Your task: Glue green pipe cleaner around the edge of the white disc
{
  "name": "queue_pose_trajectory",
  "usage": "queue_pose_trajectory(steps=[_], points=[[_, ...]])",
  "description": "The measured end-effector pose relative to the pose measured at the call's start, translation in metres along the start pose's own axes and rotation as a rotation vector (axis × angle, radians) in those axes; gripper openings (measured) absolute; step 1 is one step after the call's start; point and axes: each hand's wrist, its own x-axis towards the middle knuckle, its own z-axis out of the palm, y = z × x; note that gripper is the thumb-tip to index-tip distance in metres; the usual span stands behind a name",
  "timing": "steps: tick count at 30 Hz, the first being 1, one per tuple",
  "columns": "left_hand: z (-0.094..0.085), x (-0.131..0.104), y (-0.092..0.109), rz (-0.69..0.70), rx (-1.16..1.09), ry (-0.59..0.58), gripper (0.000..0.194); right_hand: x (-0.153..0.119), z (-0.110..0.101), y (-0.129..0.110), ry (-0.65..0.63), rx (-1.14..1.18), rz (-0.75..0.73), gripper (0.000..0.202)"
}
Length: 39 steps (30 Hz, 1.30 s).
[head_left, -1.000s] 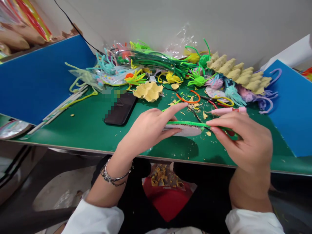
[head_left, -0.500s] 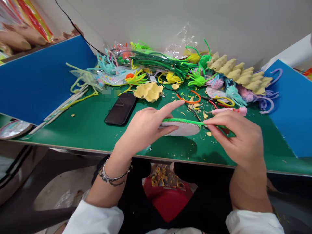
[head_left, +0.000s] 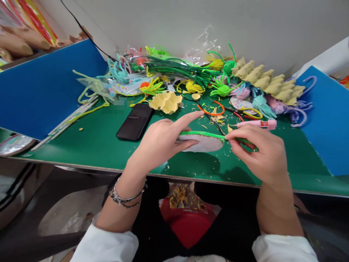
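Note:
My left hand (head_left: pixel 166 140) grips a pale, flat, rounded piece with a ribbed underside (head_left: pixel 205 143) by its left end, thumb below and fingers above. The piece is held tilted above the green table. Along its upper edge runs a bright green pipe cleaner (head_left: pixel 201 133). At the right end of the piece, my right hand (head_left: pixel 257 151) pinches the pipe cleaner between thumb and fingertips. The upper face of the piece is hidden from this angle. Just beyond my right hand lies a pink pen-like tool (head_left: pixel 261 124).
A black phone (head_left: pixel 135 122) lies left of my left hand. Behind are a torn yellow egg-carton piece (head_left: pixel 166 102), an orange pipe cleaner (head_left: pixel 211 113), scraps, pliers (head_left: pixel 240 115) and a larger egg carton (head_left: pixel 268 82). Blue panels (head_left: pixel 49 85) flank the green table (head_left: pixel 95 153).
My right hand has shifted slightly left, closer to the end of the pale piece, still pinching the green pipe cleaner. My left hand and the piece have moved slightly left.

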Motion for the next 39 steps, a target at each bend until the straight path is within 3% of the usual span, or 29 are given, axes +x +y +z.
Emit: queue_pose_trajectory(steps=[25,39], points=[[-0.0042,0.0017,0.0044,-0.082,0.035,-0.046,0.062,-0.0025,0.0025,0.0067,-0.051,0.013,0.022,0.010],[-0.0037,0.0011,0.0036,-0.076,0.035,-0.038,0.062,-0.0022,0.0033,0.0066,-0.070,-0.021,-0.047,0.010]])
